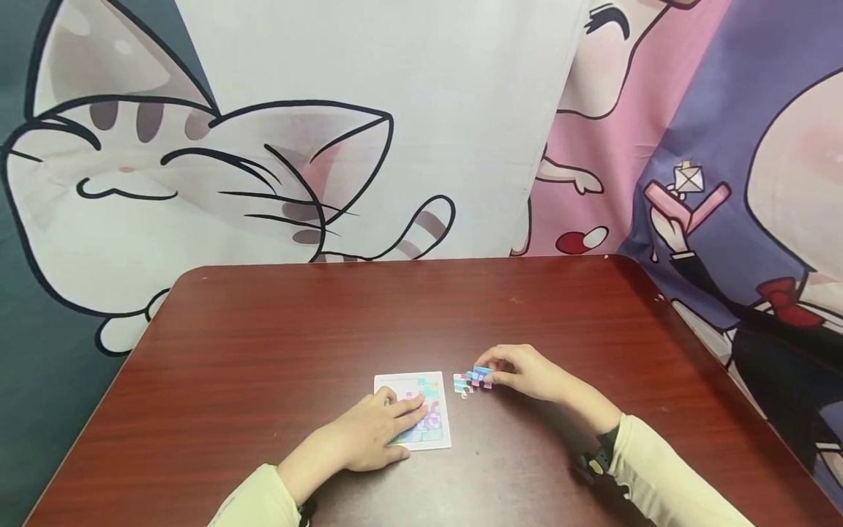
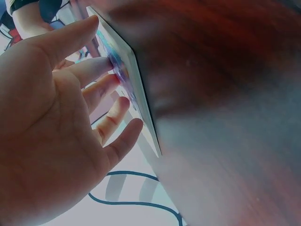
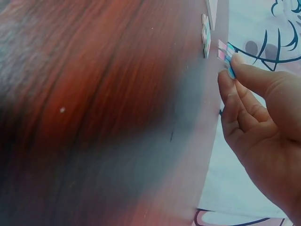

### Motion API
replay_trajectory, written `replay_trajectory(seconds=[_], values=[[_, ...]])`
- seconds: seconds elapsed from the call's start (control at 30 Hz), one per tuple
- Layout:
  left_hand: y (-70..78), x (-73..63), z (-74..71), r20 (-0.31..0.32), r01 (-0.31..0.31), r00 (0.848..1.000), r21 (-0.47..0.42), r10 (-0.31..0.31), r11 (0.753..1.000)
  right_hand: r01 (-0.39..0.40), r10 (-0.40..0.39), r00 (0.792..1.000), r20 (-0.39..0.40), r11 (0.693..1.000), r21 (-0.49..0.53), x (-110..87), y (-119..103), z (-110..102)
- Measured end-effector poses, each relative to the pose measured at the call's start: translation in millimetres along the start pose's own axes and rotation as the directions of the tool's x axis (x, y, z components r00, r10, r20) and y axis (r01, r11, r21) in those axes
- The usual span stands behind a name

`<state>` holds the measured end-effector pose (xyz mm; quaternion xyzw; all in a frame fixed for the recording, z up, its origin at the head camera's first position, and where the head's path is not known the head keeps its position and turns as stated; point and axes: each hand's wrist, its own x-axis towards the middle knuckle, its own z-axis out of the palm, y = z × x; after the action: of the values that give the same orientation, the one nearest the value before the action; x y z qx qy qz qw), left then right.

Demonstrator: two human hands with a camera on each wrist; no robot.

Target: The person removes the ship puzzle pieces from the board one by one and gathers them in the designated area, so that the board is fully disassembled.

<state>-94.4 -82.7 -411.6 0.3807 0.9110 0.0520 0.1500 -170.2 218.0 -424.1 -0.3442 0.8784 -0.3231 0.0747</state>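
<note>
A white-framed jigsaw puzzle [image 1: 431, 444] with a pastel picture lies flat on the table. My left hand [image 1: 375, 432] rests on it, fingers spread and fairly straight, covering its left part. In the left wrist view the fingertips meet the puzzle's face and frame [image 2: 136, 77]. To the right of the puzzle, my right hand [image 1: 532, 372] pinches a blue and pink puzzle piece [image 1: 483, 372] between thumb and fingers. The right wrist view shows that puzzle piece [image 3: 229, 56] lifted off the table, near other loose puzzle pieces [image 3: 206, 35].
Several small loose pieces [image 1: 459, 383] lie close to the puzzle's right edge, partly overlapping in view with the held one. The brown wooden table [image 1: 296, 329] reaches back to a cartoon-printed cloth [image 1: 454, 110] behind its far edge.
</note>
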Motion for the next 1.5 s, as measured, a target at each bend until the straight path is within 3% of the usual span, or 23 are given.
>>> replay_trajectory(seconds=[0.43, 0.93, 1.2, 1.5], values=[[-1.2, -0.1, 2.9, -0.009, -0.006, 1.000, -0.016, 0.006, 1.000, -0.035, 0.034, 0.999, 0.040, 0.999, 0.034, -10.0, 6, 2], [-4.3, 0.9, 6.2, -0.022, -0.013, 1.000, 0.007, 0.013, 1.000, -0.010, 0.011, 1.000, 0.023, 0.999, -0.034, -15.7, 15, -4], [-1.4, -0.8, 2.7, -0.030, -0.017, 0.999, 0.006, 0.017, 1.000, -0.033, 0.037, 0.999, 0.036, 0.993, -0.116, -12.5, 16, -4], [-1.8, -0.4, 4.1, -0.037, -0.017, 0.999, 0.006, 0.018, 1.000, -0.050, 0.054, 0.998, 0.034, 0.992, -0.117, -11.9, 17, -5]])
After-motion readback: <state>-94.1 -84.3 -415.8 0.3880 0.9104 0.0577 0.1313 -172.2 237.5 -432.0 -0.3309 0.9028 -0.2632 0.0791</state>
